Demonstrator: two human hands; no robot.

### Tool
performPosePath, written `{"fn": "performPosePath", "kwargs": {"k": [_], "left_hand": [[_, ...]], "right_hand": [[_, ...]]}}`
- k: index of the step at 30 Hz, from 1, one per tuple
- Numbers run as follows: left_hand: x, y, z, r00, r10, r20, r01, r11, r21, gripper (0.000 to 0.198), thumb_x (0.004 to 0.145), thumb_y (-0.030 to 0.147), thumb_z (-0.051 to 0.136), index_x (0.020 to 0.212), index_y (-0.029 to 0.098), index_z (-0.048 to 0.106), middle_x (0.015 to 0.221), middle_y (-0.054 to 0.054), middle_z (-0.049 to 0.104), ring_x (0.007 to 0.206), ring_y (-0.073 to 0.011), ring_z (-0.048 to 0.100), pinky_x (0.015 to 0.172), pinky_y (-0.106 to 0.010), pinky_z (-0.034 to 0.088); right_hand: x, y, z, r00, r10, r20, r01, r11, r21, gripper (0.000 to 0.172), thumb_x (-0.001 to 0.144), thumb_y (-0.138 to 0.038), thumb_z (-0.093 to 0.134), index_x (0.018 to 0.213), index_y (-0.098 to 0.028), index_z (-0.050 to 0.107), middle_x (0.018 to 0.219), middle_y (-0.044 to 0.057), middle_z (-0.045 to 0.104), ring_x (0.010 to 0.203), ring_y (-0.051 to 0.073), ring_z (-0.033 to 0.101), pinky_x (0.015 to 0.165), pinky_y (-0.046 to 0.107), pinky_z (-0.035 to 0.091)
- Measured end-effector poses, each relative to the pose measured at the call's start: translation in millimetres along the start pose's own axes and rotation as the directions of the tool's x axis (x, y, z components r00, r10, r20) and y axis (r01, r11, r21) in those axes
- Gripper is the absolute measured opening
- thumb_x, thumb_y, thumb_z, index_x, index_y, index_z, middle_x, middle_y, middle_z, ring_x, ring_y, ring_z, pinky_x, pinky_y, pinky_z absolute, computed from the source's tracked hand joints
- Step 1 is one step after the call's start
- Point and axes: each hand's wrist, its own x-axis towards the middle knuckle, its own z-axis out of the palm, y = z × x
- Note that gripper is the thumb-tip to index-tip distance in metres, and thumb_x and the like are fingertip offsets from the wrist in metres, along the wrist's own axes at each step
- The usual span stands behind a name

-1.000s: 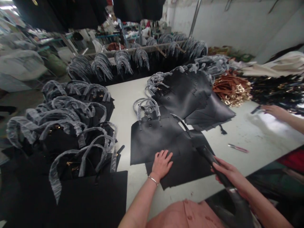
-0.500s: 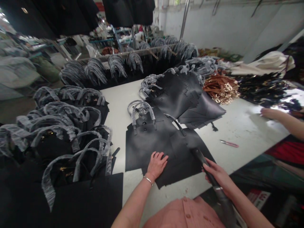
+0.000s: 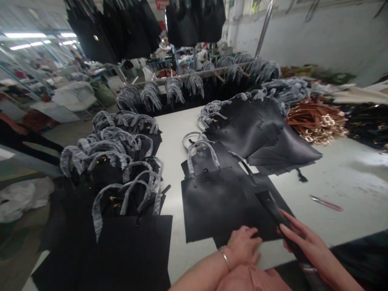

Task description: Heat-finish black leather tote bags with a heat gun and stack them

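Observation:
My right hand [image 3: 303,238] is closed round a long black tubular tool [image 3: 274,212] with a flat, nozzle-like end. The tool's end is over a black leather bag panel [image 3: 269,194] on the white table. My left hand [image 3: 244,244], a bracelet on its wrist, is at the near edge of the black panels with its fingers bent but apart; their tips are partly blurred. Left of that lies another black bag panel [image 3: 212,202], its handle [image 3: 201,151] wrapped in clear plastic and standing up at the far edge.
Black bags with wrapped handles [image 3: 121,173] are stacked on the left. Behind the work lies a pile of black panels [image 3: 251,125]. Brown straps with gold clasps [image 3: 318,121] and thread snips [image 3: 326,203] are to the right. Bags hang on a rack [image 3: 194,66] beyond.
The view has turned left. My left hand has drawn back toward the near edge of the panels, its fingers now more bent. The other person's hand on the right has left the view.

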Motion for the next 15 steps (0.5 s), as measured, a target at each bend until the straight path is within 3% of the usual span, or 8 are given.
{"fn": "performPosePath", "kwargs": {"k": [2, 3, 5, 8, 9, 11, 15], "left_hand": [[-0.3, -9.3, -14.3, 0.996, 0.090, 0.012, -0.089, 0.994, -0.057, 0.041, 0.086, 0.038, 0.052, 0.126, 0.029, 0.052, 0.135, 0.001, 0.051, 0.116, -0.0182, 0.051, 0.092, -0.032, 0.048], [-1.0, -18.6, -24.5, 0.996, 0.074, -0.039, -0.076, 0.996, -0.047, 0.038, 0.090, 0.034, 0.047, 0.128, 0.029, 0.050, 0.137, 0.002, 0.050, 0.121, -0.0158, 0.049, 0.099, -0.032, 0.044], [-4.1, -42.0, -45.4, 0.972, -0.096, -0.213, 0.107, 0.994, 0.038, 0.040, 0.094, 0.030, 0.041, 0.133, 0.027, 0.047, 0.143, -0.001, 0.044, 0.132, -0.0172, 0.038, 0.111, -0.039, 0.032], [-13.1, -70.9, -62.7, 0.848, -0.360, -0.389, 0.437, 0.890, 0.130, 0.052, 0.092, 0.041, 0.046, 0.140, 0.023, 0.039, 0.152, -0.008, 0.028, 0.142, -0.0280, 0.019, 0.114, -0.055, 0.020], [-17.0, -74.9, -62.4, 0.838, -0.389, -0.383, 0.472, 0.869, 0.147, 0.057, 0.090, 0.047, 0.047, 0.142, 0.023, 0.037, 0.154, -0.008, 0.024, 0.142, -0.0297, 0.016, 0.113, -0.057, 0.020], [-25.3, -72.7, -54.1, 0.862, -0.388, -0.327, 0.459, 0.870, 0.179, 0.062, 0.090, 0.053, 0.044, 0.144, 0.026, 0.032, 0.156, -0.006, 0.018, 0.143, -0.0299, 0.014, 0.113, -0.056, 0.021], [-40.4, -44.3, -27.2, 0.894, -0.374, -0.247, 0.422, 0.888, 0.184, 0.070, 0.089, 0.055, 0.045, 0.149, 0.028, 0.020, 0.158, -0.003, 0.005, 0.143, -0.0316, 0.009, 0.114, -0.055, 0.021]], "right_hand": [[5.1, -7.3, 9.5, 0.999, -0.028, 0.045, 0.029, 0.999, -0.015, 0.094, 0.067, -0.054, 0.074, 0.144, -0.015, 0.036, 0.069, -0.001, 0.065, 0.051, 0.014, 0.055, 0.049, 0.026, 0.046], [7.8, -10.7, 14.5, 0.997, -0.023, 0.075, 0.026, 0.999, -0.033, 0.094, 0.067, -0.054, 0.073, 0.144, -0.015, 0.036, 0.070, 0.000, 0.065, 0.051, 0.014, 0.055, 0.048, 0.026, 0.046], [13.4, -16.4, 25.0, 0.991, 0.009, 0.137, 0.001, 0.997, -0.071, 0.092, 0.068, -0.054, 0.072, 0.143, -0.015, 0.036, 0.070, 0.000, 0.065, 0.049, 0.014, 0.056, 0.046, 0.025, 0.044], [24.8, -21.2, 40.3, 0.975, 0.056, 0.213, -0.034, 0.994, -0.106, 0.086, 0.071, -0.050, 0.070, 0.143, -0.014, 0.037, 0.071, -0.001, 0.063, 0.047, 0.013, 0.056, 0.045, 0.024, 0.044], [29.8, -22.1, 44.7, 0.973, 0.063, 0.224, -0.038, 0.993, -0.116, 0.084, 0.073, -0.048, 0.069, 0.142, -0.015, 0.037, 0.071, -0.001, 0.063, 0.047, 0.012, 0.057, 0.044, 0.024, 0.044], [40.7, -23.7, 51.3, 0.971, 0.062, 0.229, -0.032, 0.990, -0.134, 0.079, 0.077, -0.045, 0.066, 0.143, -0.015, 0.036, 0.072, -0.001, 0.062, 0.046, 0.012, 0.057, 0.042, 0.024, 0.045], [59.5, -27.7, 56.7, 0.966, 0.073, 0.248, -0.040, 0.990, -0.133, 0.071, 0.081, -0.039, 0.064, 0.142, -0.014, 0.036, 0.071, 0.000, 0.063, 0.043, 0.012, 0.057, 0.038, 0.023, 0.044]]}}
